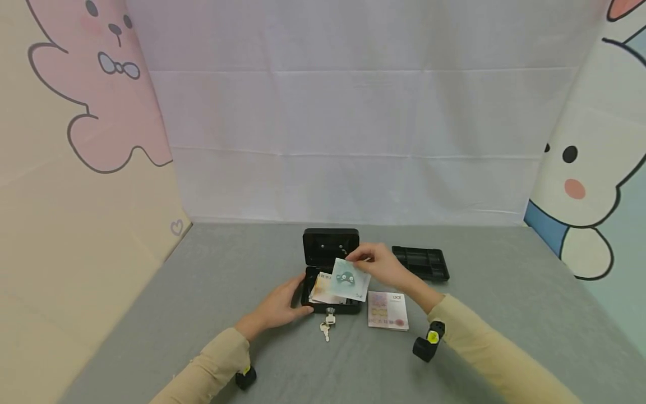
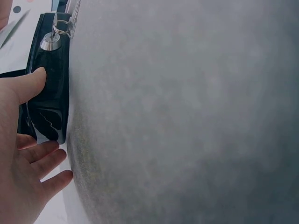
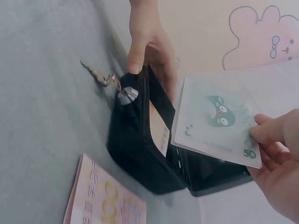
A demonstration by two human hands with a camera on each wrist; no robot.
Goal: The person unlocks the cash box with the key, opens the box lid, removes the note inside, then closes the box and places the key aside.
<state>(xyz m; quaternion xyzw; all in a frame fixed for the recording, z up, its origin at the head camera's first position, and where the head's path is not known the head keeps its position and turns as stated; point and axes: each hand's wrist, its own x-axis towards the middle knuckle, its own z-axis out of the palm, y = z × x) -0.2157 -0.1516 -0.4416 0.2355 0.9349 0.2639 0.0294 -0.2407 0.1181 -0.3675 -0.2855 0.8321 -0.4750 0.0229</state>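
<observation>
The left hand point(image 1: 276, 306) lies with thumb on the front of the black box point(image 1: 348, 309), its fingers loosely extended by the side. Above the open box, the right hand point(image 1: 384, 267) pinches a green note point(image 1: 350, 280) marked "50", partly hiding an orange note point(image 1: 321, 287); its small print is illegible. A pink note point(image 1: 387, 310) beside the box reads "100".

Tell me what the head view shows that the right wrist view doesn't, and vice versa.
Only the head view: the black divided tray and the white cartoon animal at right. Only the right wrist view: a readable 50 on the green note. Both: that note held by the right hand, the left hand touching the open black box, keys and pink money.
</observation>
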